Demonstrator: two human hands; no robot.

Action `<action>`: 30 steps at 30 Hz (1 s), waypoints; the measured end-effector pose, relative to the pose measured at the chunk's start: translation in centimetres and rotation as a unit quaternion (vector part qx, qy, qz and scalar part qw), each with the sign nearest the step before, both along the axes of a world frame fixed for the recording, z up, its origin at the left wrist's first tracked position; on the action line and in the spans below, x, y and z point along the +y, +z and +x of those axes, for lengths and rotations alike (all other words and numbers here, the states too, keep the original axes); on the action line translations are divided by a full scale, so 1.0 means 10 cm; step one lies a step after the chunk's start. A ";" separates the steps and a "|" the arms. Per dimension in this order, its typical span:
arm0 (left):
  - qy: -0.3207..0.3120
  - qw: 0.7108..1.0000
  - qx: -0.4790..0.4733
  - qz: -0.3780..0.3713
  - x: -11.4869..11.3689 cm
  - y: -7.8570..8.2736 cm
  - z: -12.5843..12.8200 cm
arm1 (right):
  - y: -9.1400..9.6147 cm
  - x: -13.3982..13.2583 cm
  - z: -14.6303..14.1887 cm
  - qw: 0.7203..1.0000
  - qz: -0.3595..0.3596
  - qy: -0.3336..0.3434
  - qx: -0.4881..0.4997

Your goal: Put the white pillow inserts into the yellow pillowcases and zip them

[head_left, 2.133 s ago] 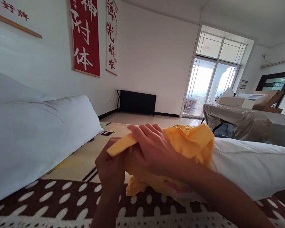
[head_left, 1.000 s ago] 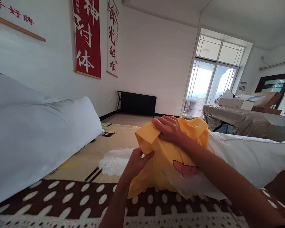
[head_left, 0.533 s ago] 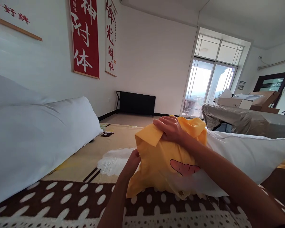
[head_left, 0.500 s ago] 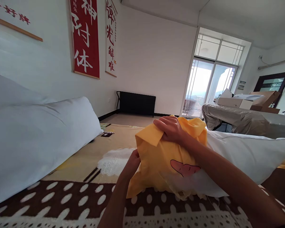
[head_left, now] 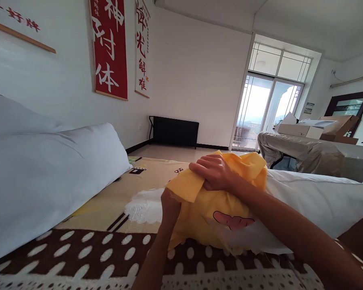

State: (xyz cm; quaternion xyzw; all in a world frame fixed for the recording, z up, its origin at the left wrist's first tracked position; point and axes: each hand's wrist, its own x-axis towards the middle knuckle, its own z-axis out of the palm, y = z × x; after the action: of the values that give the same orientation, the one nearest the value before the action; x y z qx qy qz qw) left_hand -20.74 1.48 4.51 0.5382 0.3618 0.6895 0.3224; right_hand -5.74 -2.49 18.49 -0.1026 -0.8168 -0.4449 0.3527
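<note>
A yellow pillowcase (head_left: 211,205) with a pink carrot-like print is bunched over the near end of a white pillow (head_left: 314,205) lying on the bed. My right hand (head_left: 213,173) sits on top of the bundle, fingers closed on a fold of the yellow cloth. My left hand (head_left: 170,205) is below it at the pillowcase's left edge, fingers curled into the fabric and partly hidden by it.
A second white pillow (head_left: 42,177) lies at the left. The bedspread (head_left: 87,249) is brown with white dots near me, beige farther off. Red wall scrolls (head_left: 109,48) hang on the left wall. A covered table (head_left: 302,155) with boxes stands by the glass door.
The right hand has drawn the yellow cloth a little toward me and down. The left hand has risen under the fold, and the bundle sits lower on the pillow.
</note>
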 end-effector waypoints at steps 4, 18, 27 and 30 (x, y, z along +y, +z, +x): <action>-0.078 0.995 0.054 -0.011 -0.06 0.07 -0.17 | 0.04 0.16 0.07 0.999 -0.013 -0.015 0.045; -0.121 0.979 0.158 -0.038 -0.14 0.10 0.04 | -0.02 0.25 0.00 0.992 -0.066 -0.098 0.033; -0.267 0.956 0.077 -0.092 -0.12 0.12 -0.34 | 0.05 0.46 -0.01 0.961 -0.121 -0.243 0.050; -0.327 0.936 0.084 -0.102 -0.17 0.17 -0.41 | 0.06 0.47 0.01 0.961 -0.118 -0.246 0.050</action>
State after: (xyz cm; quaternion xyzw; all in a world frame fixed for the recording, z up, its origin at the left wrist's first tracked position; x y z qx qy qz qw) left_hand -24.83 -0.24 6.22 0.6473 0.2596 0.4575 0.5516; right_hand -5.67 2.23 19.06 -0.3632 -0.7944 -0.4126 0.2583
